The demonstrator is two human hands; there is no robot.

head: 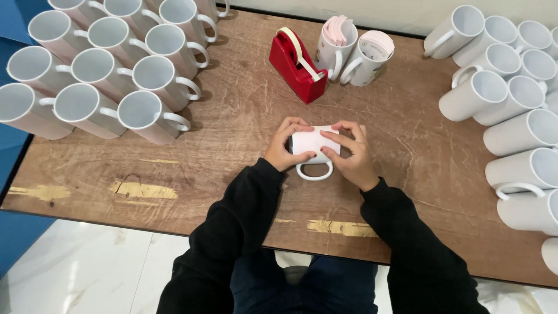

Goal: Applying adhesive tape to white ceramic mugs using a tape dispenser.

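Resting on its side near the middle of a worn wooden table (pixel 232 116), a white mug (pixel 314 152) was held between both hands, its handle (pixel 314 173) turned toward the person and its body wrapped in a pale sheet. The left hand (pixel 286 145) was curled against the mug's left end, fingers bent and closed onto it, thumb laid over the top. The right hand (pixel 349 154) was closed onto the right end in the same way, fingertips (pixel 328 135) pressed flat on the wrapped surface. Black sleeves (pixel 244 221) were seen running back to the table's near edge.

The tabletop was shown brown and scuffed, crossed by fine pale scratches, with strips of yellowish worn patches (pixel 142 189) along the near edge. A red tape dispenser (pixel 296 65) was placed just beyond the hands, and beside it two mugs stuffed with pinkish sheets (pixel 354 52). A tight cluster of upright-tilted white mugs (pixel 99 64) was ranged over the far left corner, and another group of white mugs (pixel 511 99) was laid along the right side, well apart from the held one.

Beneath the table a pale marbled tile floor (pixel 87 267) was seen, with a blue surface (pixel 17 232) at the left edge and a light wall (pixel 349 11) behind.
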